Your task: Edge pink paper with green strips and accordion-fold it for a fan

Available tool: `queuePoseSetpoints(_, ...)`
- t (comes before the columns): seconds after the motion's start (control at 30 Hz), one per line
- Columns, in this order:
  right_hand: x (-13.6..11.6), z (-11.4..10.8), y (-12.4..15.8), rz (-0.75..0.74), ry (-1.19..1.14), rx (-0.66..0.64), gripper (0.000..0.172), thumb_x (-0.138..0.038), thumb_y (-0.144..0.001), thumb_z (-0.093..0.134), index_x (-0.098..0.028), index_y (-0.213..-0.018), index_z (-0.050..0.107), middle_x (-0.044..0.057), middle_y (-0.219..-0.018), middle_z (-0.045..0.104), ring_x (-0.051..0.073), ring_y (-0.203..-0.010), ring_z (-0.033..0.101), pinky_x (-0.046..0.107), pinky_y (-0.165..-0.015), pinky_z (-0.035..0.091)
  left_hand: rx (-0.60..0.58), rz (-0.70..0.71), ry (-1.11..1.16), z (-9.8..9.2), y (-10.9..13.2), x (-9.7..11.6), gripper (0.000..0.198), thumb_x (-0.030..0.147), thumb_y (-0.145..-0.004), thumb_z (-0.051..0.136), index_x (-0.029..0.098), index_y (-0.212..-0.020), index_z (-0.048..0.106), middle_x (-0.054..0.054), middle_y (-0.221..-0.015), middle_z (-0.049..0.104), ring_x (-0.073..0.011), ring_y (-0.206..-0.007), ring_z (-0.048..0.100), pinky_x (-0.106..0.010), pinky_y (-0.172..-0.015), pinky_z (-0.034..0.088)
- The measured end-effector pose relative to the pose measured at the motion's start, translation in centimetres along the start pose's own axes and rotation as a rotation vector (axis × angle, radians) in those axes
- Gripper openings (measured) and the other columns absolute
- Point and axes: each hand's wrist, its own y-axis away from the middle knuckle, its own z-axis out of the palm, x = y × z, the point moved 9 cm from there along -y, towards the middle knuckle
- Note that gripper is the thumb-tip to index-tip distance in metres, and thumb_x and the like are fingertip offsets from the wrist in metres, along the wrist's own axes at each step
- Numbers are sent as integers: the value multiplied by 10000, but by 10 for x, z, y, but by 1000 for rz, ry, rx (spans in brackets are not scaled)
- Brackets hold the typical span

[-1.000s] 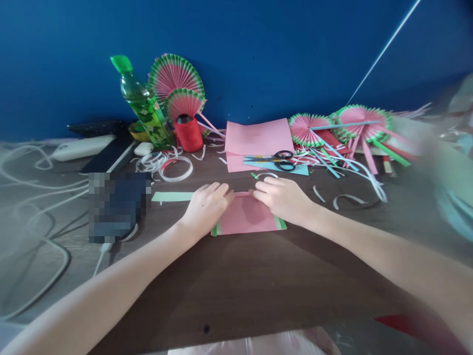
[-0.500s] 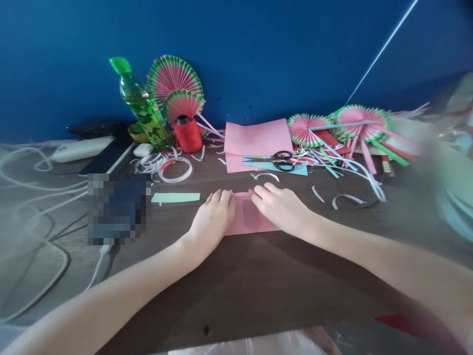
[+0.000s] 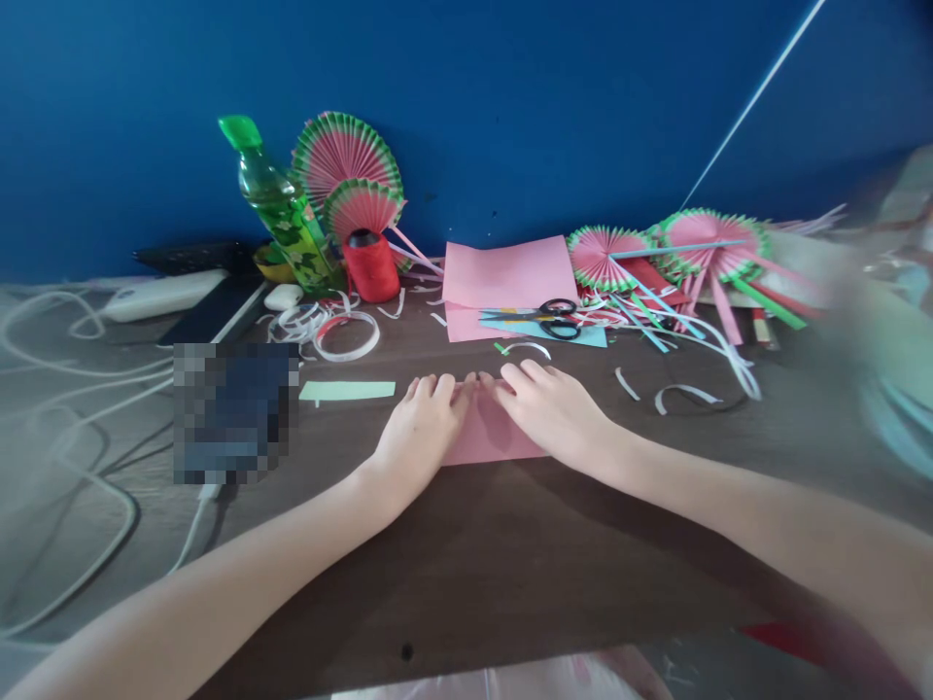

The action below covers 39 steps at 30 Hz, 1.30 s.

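A folded pink paper [image 3: 490,439] lies on the dark wooden table [image 3: 466,564] in front of me. My left hand [image 3: 421,428] rests palm down on its left part, fingers stretched flat toward the far edge. My right hand [image 3: 558,408] lies flat on its right part, and the fingertips of both hands nearly meet at the far fold. Neither hand grips anything. Most of the paper is hidden under my hands.
Behind my hands lie black scissors [image 3: 550,317] on pink sheets [image 3: 506,272], several watermelon paper fans [image 3: 342,156], a red thread spool [image 3: 370,264], a green bottle [image 3: 281,209], tape rings [image 3: 348,333], a pale green strip [image 3: 348,391] and paper scraps. White cables [image 3: 65,389] cover the left side.
The paper's green-edged near end has been folded over and is hidden. Both hands slid a little toward the far edge, and their fingers now lie flat and closer together.
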Motion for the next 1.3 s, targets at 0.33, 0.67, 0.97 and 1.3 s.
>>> queuePoseSetpoints(0.33, -5, -4, -2, -42, 6, 55, 304, -58, -876, 389, -85, -1062, 627, 90, -792, 617, 194, -765, 541, 308, -591, 364, -61, -16, 42, 3, -2, -1, 407, 36, -867, 375, 123, -1244, 504, -92, -839, 553, -199, -822, 568, -293, -682, 515)
queuePoseSetpoints(0.67, -10, 1, 0, -74, 9, -32, 362, 2, -834, 408, -39, -1160, 560, 109, -847, 629, 191, -754, 563, 292, -563, 426, -182, 15, 14, 10, -2, 1, 477, -2, -848, 325, 131, -1291, 444, -103, -950, 539, -215, -873, 529, -291, -636, 509)
queuePoseSetpoints(0.97, -2, 1, -1, 52, -57, -67, 367, -28, -876, 323, -81, -1136, 576, 133, -895, 624, 208, -806, 561, 272, -449, 373, -229, -100, 126, 10, 0, -11, 494, 77, -876, 338, 227, -1346, 377, -93, -1080, 531, -239, -980, 501, -250, -510, 490)
queuePoseSetpoints(1.3, 28, 1, -5, 43, -297, 335, 218, -231, -890, 456, -161, -797, 641, 51, -797, 615, 173, -805, 498, 289, -712, 370, -73, -123, 196, 7, -7, -26, 245, 125, -874, 380, 160, -985, 595, -78, -914, 547, -212, -896, 519, -273, -552, 463)
